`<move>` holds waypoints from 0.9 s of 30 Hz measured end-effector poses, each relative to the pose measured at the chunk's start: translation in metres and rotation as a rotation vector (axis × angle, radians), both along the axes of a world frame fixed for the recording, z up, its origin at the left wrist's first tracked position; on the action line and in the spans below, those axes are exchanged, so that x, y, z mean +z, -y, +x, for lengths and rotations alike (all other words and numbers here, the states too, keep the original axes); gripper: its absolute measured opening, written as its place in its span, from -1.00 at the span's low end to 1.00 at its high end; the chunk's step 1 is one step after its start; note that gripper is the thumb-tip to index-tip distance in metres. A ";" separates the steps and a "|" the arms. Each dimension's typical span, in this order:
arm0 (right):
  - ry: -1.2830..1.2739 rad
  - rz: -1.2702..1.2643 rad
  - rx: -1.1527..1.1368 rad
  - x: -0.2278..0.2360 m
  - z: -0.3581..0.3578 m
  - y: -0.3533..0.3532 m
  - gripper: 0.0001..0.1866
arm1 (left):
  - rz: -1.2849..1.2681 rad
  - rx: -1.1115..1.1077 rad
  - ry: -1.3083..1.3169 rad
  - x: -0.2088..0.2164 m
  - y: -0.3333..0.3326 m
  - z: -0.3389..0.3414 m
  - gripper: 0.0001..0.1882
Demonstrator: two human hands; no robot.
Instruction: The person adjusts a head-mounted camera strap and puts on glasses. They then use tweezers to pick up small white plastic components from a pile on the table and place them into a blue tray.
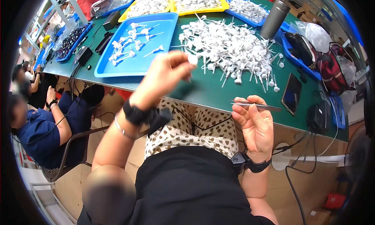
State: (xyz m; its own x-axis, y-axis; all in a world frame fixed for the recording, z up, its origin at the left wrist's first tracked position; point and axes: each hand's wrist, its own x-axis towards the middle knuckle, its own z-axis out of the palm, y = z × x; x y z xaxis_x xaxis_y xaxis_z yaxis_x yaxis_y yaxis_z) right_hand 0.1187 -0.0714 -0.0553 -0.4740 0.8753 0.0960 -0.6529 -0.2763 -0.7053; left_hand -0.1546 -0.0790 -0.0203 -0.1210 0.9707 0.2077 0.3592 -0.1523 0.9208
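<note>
My left hand point(166, 74) is raised over the table edge, thumb and fingers pinching a small white plastic pump head point(192, 59). It hangs between the blue tray and the large pile of white pump heads with thin tubes point(230, 47). A few more of these pieces lie spread out in the blue tray point(136, 68) at the left. Nearer the right side, my right hand point(256, 125) is turned palm up in front of the table edge. Its thumb and fingers close on slim metal tweezers point(265, 107), which lie crosswise.
Yellow trays point(224, 6) of white pieces stand at the back of the green table point(213, 94). A grey metal bottle point(275, 19), a phone point(291, 94) and a black power adapter point(318, 115) are on the right. Another person point(43, 119) sits at the left.
</note>
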 end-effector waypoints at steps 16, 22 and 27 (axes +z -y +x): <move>0.268 0.214 -0.042 -0.029 -0.039 0.030 -0.79 | -0.116 0.001 0.608 -0.087 0.084 0.065 -0.82; 0.411 0.335 -0.159 -0.031 -0.044 0.039 -0.76 | -0.098 0.035 0.497 -0.092 0.085 0.061 -0.87; 0.440 0.385 -0.161 -0.031 -0.046 0.041 -0.75 | -0.150 0.057 0.603 -0.105 0.084 0.065 -0.89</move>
